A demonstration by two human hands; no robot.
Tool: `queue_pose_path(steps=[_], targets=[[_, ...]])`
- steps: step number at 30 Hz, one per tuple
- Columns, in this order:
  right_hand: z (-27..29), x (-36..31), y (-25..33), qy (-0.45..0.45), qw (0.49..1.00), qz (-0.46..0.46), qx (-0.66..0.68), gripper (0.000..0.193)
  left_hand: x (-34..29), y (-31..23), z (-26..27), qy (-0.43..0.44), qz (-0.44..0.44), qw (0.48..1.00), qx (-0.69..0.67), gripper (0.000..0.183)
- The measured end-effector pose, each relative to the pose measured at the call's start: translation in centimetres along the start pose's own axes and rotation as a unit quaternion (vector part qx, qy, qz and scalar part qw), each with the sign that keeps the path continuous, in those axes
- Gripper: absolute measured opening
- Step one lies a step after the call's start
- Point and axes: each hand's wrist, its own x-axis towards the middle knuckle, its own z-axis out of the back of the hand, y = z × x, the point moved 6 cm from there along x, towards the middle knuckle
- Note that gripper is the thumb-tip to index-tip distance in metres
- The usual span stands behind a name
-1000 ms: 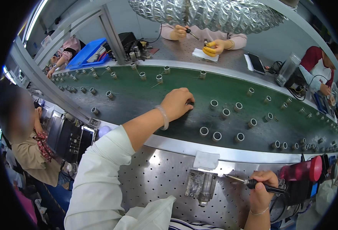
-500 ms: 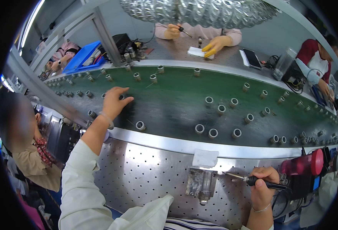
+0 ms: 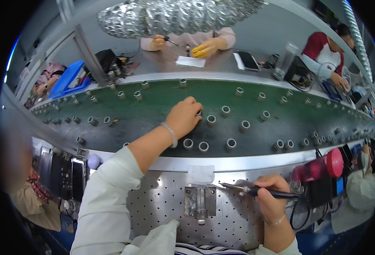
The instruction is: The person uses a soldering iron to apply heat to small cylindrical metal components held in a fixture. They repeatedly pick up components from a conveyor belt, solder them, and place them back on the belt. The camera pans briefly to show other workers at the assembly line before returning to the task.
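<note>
My left hand [image 3: 184, 118] reaches over the green belt, its fingers closed around a small metal cylinder [image 3: 199, 113] that they partly hide. Another open-topped cylinder [image 3: 211, 120] stands just to the right of it. In my right hand [image 3: 272, 197] is a soldering iron [image 3: 255, 191], gripped by its black handle with the tip pointing left. Left of that tip, a metal fixture [image 3: 200, 201] with a cylindrical piece lying along its middle rests on the perforated metal worktop [image 3: 162, 206]. A folded white pad [image 3: 201, 174] lies at the fixture's far side.
Several metal cylinders [image 3: 231, 143] stand scattered along the conveyor belt [image 3: 153, 125]. Across it, a co-worker's hands [image 3: 208, 47] work near a white cloth [image 3: 190, 61]. A pink container [image 3: 319, 165] sits at the right. A silver duct [image 3: 174, 18] hangs overhead.
My left hand has moved right across the belt, from open fingers to a hold on a cylinder. The whole view has shifted. My right hand still grips the soldering iron.
</note>
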Motion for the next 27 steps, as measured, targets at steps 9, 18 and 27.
queue_pose_path(steps=[9,18,27], targets=[[-0.8,-0.7,1.8,0.043,0.996,0.017,0.072,0.015,-5.3,5.2,8.2,0.004,0.056,0.986,0.158,0.029],[0.7,-0.4,0.6,-0.002,1.0,-0.014,0.016,0.013,3.5,-0.3,-1.6,0.063,-0.09,0.992,-0.067,0.019],[-0.9,-1.1,1.5,-0.017,1.0,0.021,0.011,0.03,-4.4,5.3,5.9,-0.02,0.052,0.991,0.123,0.004]])
